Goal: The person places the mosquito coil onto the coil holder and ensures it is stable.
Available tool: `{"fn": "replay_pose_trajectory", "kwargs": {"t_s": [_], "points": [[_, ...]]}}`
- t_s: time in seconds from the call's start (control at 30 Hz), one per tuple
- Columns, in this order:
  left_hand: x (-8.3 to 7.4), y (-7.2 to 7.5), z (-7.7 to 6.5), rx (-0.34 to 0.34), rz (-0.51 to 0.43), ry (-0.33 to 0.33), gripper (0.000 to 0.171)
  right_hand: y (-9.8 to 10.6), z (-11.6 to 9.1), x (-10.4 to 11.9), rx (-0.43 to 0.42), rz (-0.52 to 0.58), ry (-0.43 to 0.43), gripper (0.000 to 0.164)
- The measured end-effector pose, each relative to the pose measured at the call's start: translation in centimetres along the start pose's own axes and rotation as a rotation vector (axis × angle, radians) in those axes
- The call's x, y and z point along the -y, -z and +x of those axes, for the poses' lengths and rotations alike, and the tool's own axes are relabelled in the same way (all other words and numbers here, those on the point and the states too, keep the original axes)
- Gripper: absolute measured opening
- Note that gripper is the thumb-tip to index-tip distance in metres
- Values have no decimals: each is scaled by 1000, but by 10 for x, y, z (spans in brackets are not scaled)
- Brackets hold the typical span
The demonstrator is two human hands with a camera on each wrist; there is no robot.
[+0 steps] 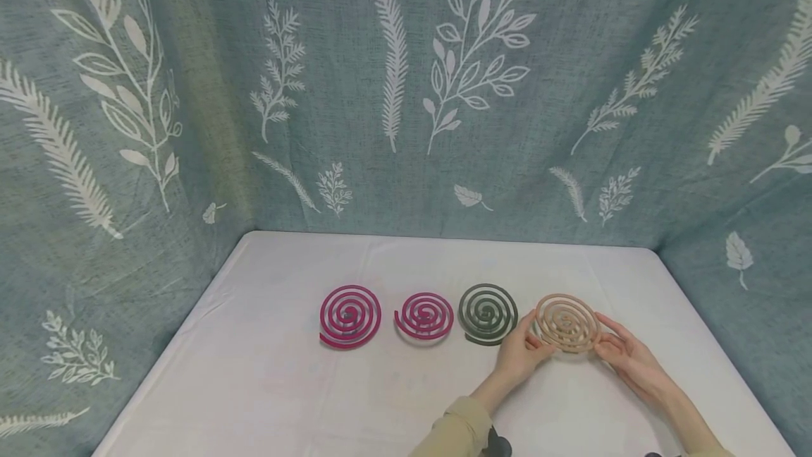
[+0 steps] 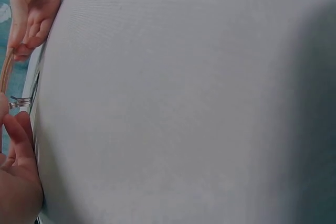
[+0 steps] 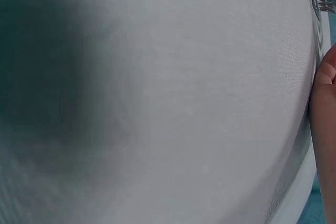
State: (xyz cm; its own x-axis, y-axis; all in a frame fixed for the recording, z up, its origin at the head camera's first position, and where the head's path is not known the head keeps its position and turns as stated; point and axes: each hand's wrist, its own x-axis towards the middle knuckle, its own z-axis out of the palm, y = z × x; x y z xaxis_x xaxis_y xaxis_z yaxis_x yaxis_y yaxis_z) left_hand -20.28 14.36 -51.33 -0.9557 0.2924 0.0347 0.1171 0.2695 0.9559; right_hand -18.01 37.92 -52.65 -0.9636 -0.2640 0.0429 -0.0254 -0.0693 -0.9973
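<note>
A tan mosquito coil [image 1: 567, 323] is held by its two sides above the right half of the white table. My left hand [image 1: 520, 355] pinches its left edge between thumb and fingers, and my right hand [image 1: 634, 362] pinches the right edge. In the left wrist view the coil [image 2: 7, 71] appears edge-on between the hands, with a small shiny metal piece [image 2: 20, 102] below it. Only part of the right hand [image 3: 326, 87] shows in the right wrist view. A dark green coil [image 1: 488, 314] lies just left of my left hand.
Further left on the white table [image 1: 266, 386] are a magenta coil [image 1: 425, 316] and another magenta coil [image 1: 350, 316], in a row with the green one. Patterned blue-green cloth [image 1: 412, 182] hangs behind the table and at both sides.
</note>
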Motion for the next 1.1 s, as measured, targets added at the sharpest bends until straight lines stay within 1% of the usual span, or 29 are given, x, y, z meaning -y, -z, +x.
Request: {"fn": "replay_pose_trajectory", "kwargs": {"t_s": [0.2,0.37,0.43,0.47,0.6,0.7,0.9,1.07,1.1], "points": [[1,0,0,5,-12,0,69,0,-1,1,-4,-34,-32,50],[1,1,0,17,-17,1,68,0,0,3,-10,-40,-58,51],[1,1,0,19,-20,1,68,-1,0,3,-20,-51,-74,54],[1,1,0,19,-19,-8,67,-1,0,4,-27,-61,-82,56],[2,1,1,20,-33,-10,66,-2,1,5,-59,-97,-117,67],[2,2,0,25,-32,-11,66,-3,2,7,-80,-113,-147,71],[0,4,-1,36,-37,-2,66,-3,4,10,-94,-169,-216,75],[-1,6,-2,59,-41,13,67,-3,4,11,-85,-230,-268,74],[-2,6,-2,60,-41,14,68,-2,4,11,-75,-241,-267,75]]}}
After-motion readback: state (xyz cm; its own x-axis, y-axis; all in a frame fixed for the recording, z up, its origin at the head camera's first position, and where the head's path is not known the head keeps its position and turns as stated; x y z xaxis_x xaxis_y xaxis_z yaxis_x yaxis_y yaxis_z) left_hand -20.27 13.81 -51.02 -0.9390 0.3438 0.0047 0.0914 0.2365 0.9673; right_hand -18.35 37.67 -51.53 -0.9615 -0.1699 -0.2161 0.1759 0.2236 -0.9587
